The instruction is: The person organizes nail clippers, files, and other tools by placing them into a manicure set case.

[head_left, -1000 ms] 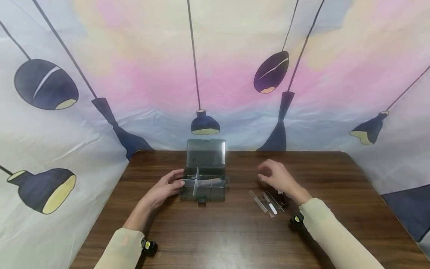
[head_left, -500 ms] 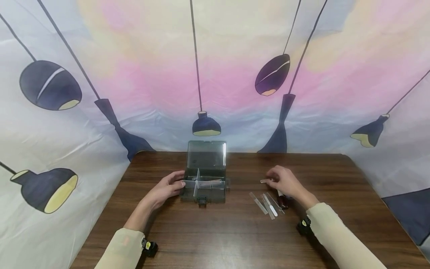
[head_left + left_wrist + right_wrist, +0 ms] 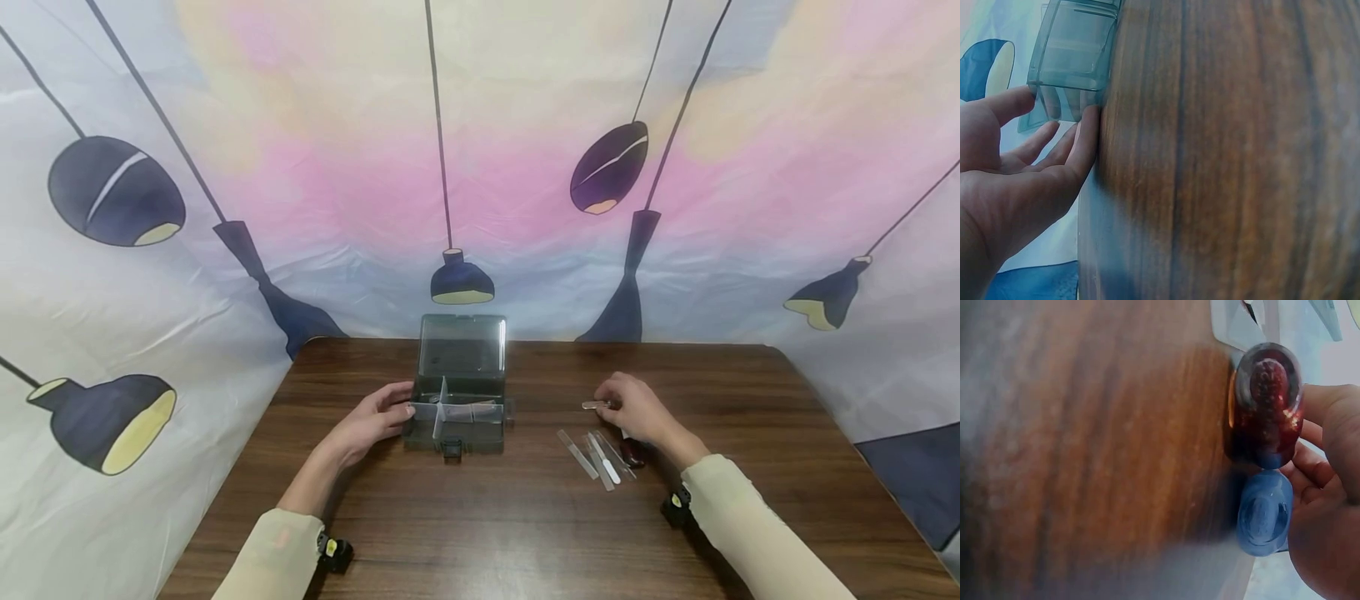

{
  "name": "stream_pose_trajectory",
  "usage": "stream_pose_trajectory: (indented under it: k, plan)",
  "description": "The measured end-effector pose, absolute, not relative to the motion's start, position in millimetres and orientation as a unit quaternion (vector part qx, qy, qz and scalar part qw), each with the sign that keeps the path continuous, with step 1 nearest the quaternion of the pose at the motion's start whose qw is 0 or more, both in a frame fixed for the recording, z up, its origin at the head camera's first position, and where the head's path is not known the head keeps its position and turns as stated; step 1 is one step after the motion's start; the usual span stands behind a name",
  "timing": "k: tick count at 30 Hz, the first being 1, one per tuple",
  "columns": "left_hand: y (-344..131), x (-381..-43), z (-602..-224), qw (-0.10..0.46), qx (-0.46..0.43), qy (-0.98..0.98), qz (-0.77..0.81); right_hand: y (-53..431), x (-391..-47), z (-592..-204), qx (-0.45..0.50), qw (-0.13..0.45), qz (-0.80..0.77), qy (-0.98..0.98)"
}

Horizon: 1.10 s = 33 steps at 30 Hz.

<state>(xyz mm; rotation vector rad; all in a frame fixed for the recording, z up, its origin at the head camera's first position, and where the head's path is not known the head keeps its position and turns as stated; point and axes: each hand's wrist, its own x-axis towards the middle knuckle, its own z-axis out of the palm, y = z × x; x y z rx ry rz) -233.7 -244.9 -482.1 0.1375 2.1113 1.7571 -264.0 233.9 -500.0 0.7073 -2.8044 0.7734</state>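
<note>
In the head view my left hand point(image 3: 375, 417) rests against the left side of a smoky clear divided box point(image 3: 453, 436), its lid raised. The left wrist view has the thumb at the rim and fingertips on the side wall of the box point(image 3: 1075, 47). My right hand point(image 3: 633, 408) pinches a small flat silvery piece shaped like a nail clipper point(image 3: 592, 405) just above the table. Below that hand lie slim nail files point(image 3: 607, 468). Beside it in the right wrist view are a dark red bottle point(image 3: 1269, 412) and a light blue bottle point(image 3: 1264, 515).
A few thin items point(image 3: 468, 411) sit in the box's compartments, split by clear dividers. The brown wooden table point(image 3: 480, 525) reaches back to a cloth backdrop point(image 3: 525, 192) printed with hanging lamps.
My right hand has lowered and shifted slightly right, and the silvery piece now shows between its fingers. The left hand stays at the box.
</note>
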Motion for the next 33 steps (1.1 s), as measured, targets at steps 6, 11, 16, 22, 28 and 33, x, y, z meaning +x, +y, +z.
stream_pose_trajectory:
  k: [6,11,16,22,28,33]
  plan:
    - [-246.4,-232.1,-481.3,0.193,0.051,0.754,0.626,230.1,-261.9,-498.4,0.238,0.074,0.249,-0.936]
    - [-246.2,-231.3,-481.7,0.193,0.051,0.755,0.624,227.4,-262.0,-498.1,0.239,0.075,0.244,-0.937]
    - [-246.9,-231.3,-482.3,0.194,0.055,0.756,0.623,226.0,-263.3,-497.4,0.244,0.072,0.233,-0.939]
    - [-247.0,-230.9,-481.9,0.194,0.058,0.756,0.623,224.6,-263.5,-497.0,0.231,0.059,0.233,-0.943]
    - [-246.7,-231.3,-482.2,0.194,0.058,0.755,0.623,223.5,-263.5,-497.7,0.222,0.053,0.234,-0.945]
    - [-246.7,-231.2,-483.8,0.193,0.057,0.756,0.623,225.2,-264.7,-499.5,0.221,0.048,0.241,-0.944]
